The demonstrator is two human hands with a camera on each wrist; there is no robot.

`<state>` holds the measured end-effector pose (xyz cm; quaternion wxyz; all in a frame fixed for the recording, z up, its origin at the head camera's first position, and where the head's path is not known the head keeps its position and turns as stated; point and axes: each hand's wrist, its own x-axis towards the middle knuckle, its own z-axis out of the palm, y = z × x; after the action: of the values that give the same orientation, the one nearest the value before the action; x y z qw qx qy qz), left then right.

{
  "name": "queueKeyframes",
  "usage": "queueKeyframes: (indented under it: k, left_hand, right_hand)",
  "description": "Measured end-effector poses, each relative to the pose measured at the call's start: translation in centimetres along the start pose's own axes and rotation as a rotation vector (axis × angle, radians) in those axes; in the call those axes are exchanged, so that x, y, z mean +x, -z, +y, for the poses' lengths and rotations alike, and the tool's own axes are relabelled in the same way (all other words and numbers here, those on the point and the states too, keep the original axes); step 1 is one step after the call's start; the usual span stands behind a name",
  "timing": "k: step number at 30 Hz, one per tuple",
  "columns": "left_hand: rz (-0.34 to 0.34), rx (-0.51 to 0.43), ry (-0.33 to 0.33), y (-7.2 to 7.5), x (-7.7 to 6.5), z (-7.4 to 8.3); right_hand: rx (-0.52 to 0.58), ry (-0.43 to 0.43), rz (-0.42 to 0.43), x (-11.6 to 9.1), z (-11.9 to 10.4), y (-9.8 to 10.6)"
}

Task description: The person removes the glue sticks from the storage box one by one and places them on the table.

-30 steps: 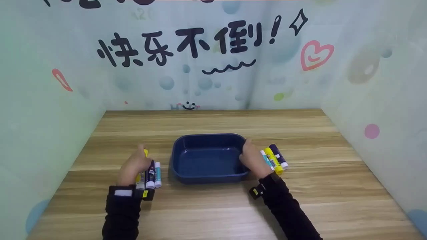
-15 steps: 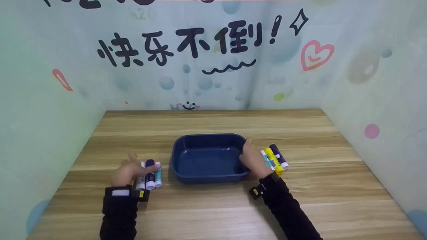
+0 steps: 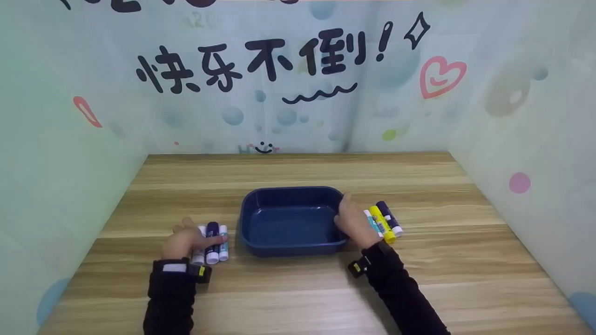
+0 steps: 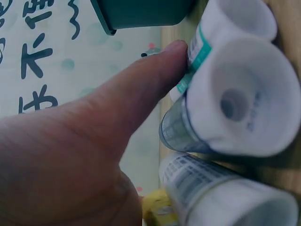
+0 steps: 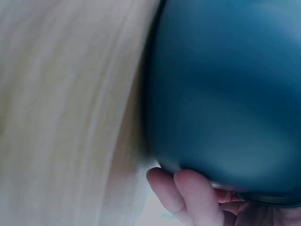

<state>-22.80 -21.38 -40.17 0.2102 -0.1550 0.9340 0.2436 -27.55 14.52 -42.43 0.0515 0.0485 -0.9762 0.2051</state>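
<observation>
My left hand [image 3: 184, 242] lies over a row of glue sticks at the left, its thumb stretched across them. In the left wrist view the thumb tip is right at a white-and-teal glue stick [image 3: 223, 253]; beside that lie a purple one [image 3: 212, 229] with a white end and a white one [image 3: 199, 257]. A bit of yellow [image 4: 160, 207] shows next to the hand; the other fingers are mostly hidden. My right hand [image 3: 351, 218] grips the right wall of a dark blue plastic box [image 3: 293, 251], its fingers curled against the outside in the right wrist view.
Right of the right hand lie a white-and-teal glue stick [image 3: 372, 224], a yellow one [image 3: 382, 224] and a purple one [image 3: 389, 217], side by side. The wooden table [image 3: 298, 298] is bounded by a printed backdrop [image 3: 298, 121] behind and on both sides.
My left hand has drawn back toward me from the sticks' far end, and its thumb has spread over them. Lately the hand and sticks have shifted slightly right. The right hand and box stay still.
</observation>
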Motion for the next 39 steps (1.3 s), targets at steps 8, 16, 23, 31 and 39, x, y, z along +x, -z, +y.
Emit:
queueKeyframes:
  k: [8, 16, 23, 31, 39]
  left_hand:
    - [0.042, 0.055, -0.016, -0.2, -0.6, 0.8]
    - [0.064, 0.082, -0.015, -0.4, -1.0, 1.2]
    - [0.054, 0.066, -0.029, -0.2, -1.2, 1.2]
    - [0.048, 0.075, -0.056, 0.1, -1.3, 1.1]
    - [0.011, 0.055, -0.039, 0.4, -1.3, 1.0]
  right_hand:
    - [0.010, 0.012, 0.014, -0.1, 0.1, -0.1]
    - [0.034, -0.012, -0.014, -0.1, 0.1, 0.1]
    - [0.060, -0.023, -0.020, 0.0, 0.2, 0.2]
    - [0.091, -0.048, -0.052, 0.2, 0.4, 0.5]
    - [0.109, -0.055, -0.093, 0.4, 0.3, 1.0]
